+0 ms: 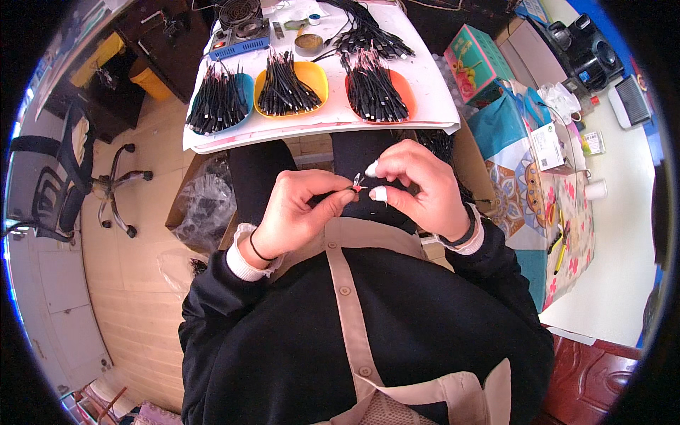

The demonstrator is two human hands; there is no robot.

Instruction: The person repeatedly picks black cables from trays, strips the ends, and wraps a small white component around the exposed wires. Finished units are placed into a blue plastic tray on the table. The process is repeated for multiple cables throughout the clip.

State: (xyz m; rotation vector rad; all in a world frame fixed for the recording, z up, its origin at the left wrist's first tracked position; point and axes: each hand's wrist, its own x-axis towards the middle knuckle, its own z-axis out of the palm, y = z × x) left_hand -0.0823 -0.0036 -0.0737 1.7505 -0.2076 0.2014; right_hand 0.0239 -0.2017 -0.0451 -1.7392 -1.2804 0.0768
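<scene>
Above my lap, my left hand (301, 212) pinches a small cable end (358, 185) between thumb and forefinger. Red and whitish wire tips stick out past the fingertips; the rest of the cable is hidden. Just to its right is my right hand (423, 188), its thumb and forefinger tips wrapped in white and held apart, with nothing visible between them. On the white table ahead stand a blue tray (248, 85), a yellow tray (324, 78) and an orange tray (411, 95), each heaped with short black cables with bared, reddish wire ends.
A blue-based device with a fan (244, 44), a round tin (309, 45) and a loose cable bundle (372, 35) lie at the table's back. An open carton (205, 202) with clear plastic stands left of my legs. To the right is a patterned bag (520, 177); an office chair (113, 177) stands left.
</scene>
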